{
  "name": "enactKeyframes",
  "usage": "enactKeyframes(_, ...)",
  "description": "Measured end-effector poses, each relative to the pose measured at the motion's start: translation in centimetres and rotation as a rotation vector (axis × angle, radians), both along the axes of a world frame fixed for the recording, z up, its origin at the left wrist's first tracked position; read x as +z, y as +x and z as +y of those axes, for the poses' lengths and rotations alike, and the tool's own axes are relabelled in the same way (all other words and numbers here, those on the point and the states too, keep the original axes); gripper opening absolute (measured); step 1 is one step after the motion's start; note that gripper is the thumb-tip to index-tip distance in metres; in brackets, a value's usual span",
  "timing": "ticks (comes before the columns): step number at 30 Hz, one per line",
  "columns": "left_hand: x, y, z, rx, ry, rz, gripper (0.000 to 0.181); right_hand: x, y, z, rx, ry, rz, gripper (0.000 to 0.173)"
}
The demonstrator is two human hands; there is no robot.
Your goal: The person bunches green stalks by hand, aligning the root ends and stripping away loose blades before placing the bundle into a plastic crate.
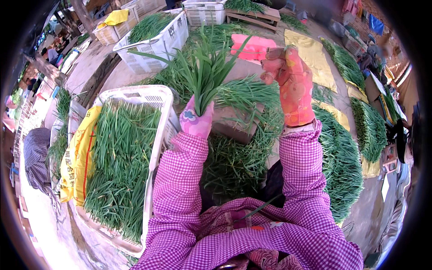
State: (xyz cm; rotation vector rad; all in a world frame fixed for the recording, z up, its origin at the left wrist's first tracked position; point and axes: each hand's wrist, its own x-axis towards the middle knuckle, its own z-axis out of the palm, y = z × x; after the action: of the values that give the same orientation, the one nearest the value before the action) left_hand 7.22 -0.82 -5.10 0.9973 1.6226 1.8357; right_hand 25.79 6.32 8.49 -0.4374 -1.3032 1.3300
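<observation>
My left hand point(197, 118), in a pink flowered glove, grips a bunch of garlic chives point(206, 74) by its lower end, with the leaves fanning upward. My right hand point(290, 81) is raised to the right of the bunch, in an orange-red glove with worn, soiled fingertips. Its fingers are bent; a thin leaf point(248, 51) runs toward them, but whether they pinch it is unclear. Below and between the hands, more chives point(248, 91) lie across a low wooden block point(233, 126). Loose leaves point(236, 165) cover the ground in front of me.
A white plastic crate point(162, 92) packed with chives stands at my left, a yellow printed sack point(81, 155) along its side. Neat chive piles point(337, 162) line the right. Farther off are another crate point(152, 50), a pink object point(253, 47), a yellow sheet point(308, 57) and a low wooden stand point(253, 17).
</observation>
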Motion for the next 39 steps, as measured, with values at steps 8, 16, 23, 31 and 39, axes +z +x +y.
enactKeyframes(8,1.8,0.1,-1.9,0.102,0.021,0.708,0.052,2.0,1.0,-1.2,-0.187,0.068,-0.018,0.028)
enactKeyframes(16,4.4,1.1,-3.2,0.180,0.221,1.476,0.042,3.2,2.6,-2.0,-0.199,0.140,-0.023,0.023)
enactKeyframes(23,4.4,-0.9,-2.9,0.429,0.166,1.513,0.044,3.5,2.6,-2.7,-0.160,0.160,-0.080,0.020)
enactKeyframes(31,5.0,-2.7,-3.5,0.440,-0.250,1.364,0.051,2.9,2.8,-4.0,0.106,0.663,-0.571,0.015)
enactKeyframes(39,5.2,-2.4,-3.6,0.396,-0.260,1.297,0.054,1.3,-0.1,-4.2,-0.229,0.948,-0.996,0.031)
